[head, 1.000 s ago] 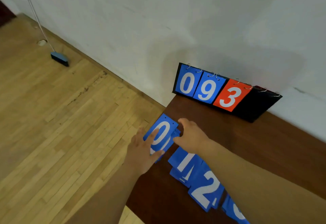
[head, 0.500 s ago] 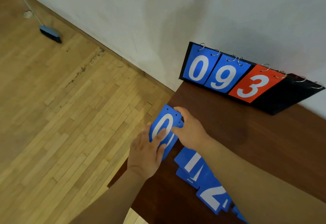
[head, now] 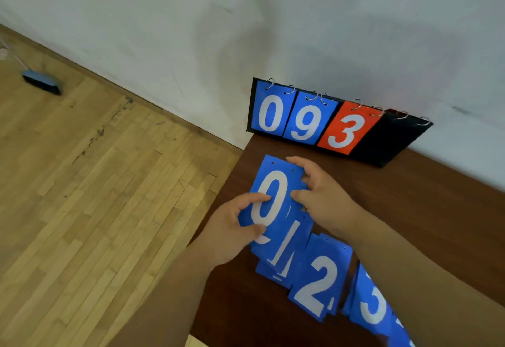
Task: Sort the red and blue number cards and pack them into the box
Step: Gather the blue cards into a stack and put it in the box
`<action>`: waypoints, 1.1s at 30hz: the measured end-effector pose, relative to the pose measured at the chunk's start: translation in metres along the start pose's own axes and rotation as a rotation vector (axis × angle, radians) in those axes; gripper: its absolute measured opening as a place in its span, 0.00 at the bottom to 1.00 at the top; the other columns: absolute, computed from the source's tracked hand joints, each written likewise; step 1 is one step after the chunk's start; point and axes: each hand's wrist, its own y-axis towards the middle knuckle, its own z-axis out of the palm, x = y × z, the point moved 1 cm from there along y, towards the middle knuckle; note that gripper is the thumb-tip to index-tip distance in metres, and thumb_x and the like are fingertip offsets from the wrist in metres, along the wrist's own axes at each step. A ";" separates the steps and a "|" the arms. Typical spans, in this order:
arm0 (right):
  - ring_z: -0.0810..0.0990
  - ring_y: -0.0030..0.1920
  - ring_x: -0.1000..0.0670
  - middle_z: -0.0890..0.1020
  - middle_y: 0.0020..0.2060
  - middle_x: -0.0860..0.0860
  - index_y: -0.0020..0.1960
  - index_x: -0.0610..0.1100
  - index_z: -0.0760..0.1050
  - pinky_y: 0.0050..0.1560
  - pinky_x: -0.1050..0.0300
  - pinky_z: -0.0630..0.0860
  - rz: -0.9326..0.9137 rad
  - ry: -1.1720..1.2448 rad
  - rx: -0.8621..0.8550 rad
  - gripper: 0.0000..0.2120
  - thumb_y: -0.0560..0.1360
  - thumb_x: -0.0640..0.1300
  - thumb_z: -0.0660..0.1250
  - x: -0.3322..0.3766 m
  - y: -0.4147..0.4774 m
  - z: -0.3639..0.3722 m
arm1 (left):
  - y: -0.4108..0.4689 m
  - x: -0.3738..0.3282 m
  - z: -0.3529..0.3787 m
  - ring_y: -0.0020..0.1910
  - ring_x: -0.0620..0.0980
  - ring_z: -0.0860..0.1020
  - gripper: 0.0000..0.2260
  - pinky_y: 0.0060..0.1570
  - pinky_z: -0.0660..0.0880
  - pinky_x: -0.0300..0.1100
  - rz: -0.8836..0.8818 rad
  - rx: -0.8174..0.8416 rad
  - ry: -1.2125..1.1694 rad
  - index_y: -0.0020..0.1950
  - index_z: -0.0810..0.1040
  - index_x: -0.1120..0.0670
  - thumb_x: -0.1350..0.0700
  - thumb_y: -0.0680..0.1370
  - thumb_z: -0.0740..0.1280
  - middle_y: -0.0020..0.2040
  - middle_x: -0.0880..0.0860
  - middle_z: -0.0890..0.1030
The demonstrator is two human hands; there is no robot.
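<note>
Since half a second ago, my left hand (head: 232, 233) has shifted from below the blue 0 card (head: 276, 182) to its left edge, and the thumb now rests on the white digit. My right hand (head: 326, 201) grips the card's right edge, fingers curled at the top corner. Both hands are clamped on this one card. It sits at the left corner of the surface (head: 423, 204), its lower end overlapping the 1 card (head: 285, 251). Whether it lies flat or is lifted, I cannot tell. The 2 card (head: 319, 281) and 3 card (head: 371, 305) follow rightward in an overlapping row. A scoreboard (head: 393, 138) stands against the wall (head: 300, 18), reading 0, 9, 3.
</note>
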 end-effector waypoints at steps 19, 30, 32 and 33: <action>0.67 0.66 0.39 0.63 0.68 0.44 0.79 0.51 0.50 0.63 0.45 0.75 0.132 -0.904 -0.052 0.54 0.65 0.59 0.80 -0.064 -0.001 0.040 | -0.037 0.045 -0.003 0.43 0.46 0.83 0.17 0.38 0.84 0.49 -0.278 -0.552 0.043 0.58 0.77 0.37 0.61 0.80 0.69 0.55 0.39 0.77; 0.69 0.67 0.43 0.70 0.66 0.47 0.78 0.51 0.53 0.67 0.47 0.72 0.018 -0.906 -0.102 0.52 0.64 0.61 0.80 -0.068 0.005 0.042 | -0.043 0.041 0.000 0.51 0.43 0.80 0.17 0.35 0.81 0.36 -0.258 -0.558 -0.046 0.58 0.77 0.39 0.62 0.80 0.71 0.57 0.38 0.74; 0.69 0.67 0.43 0.71 0.66 0.47 0.78 0.52 0.54 0.68 0.47 0.71 0.000 -0.891 -0.125 0.51 0.65 0.61 0.79 -0.070 0.005 0.043 | -0.043 0.040 0.004 0.52 0.45 0.80 0.17 0.37 0.83 0.40 -0.253 -0.527 -0.067 0.58 0.77 0.39 0.61 0.80 0.71 0.57 0.38 0.74; 0.69 0.67 0.43 0.71 0.66 0.47 0.78 0.52 0.54 0.68 0.47 0.71 -0.006 -0.889 -0.136 0.51 0.65 0.61 0.79 -0.071 0.005 0.043 | -0.043 0.039 0.006 0.53 0.46 0.80 0.17 0.38 0.84 0.41 -0.251 -0.512 -0.074 0.59 0.77 0.39 0.61 0.80 0.71 0.58 0.38 0.74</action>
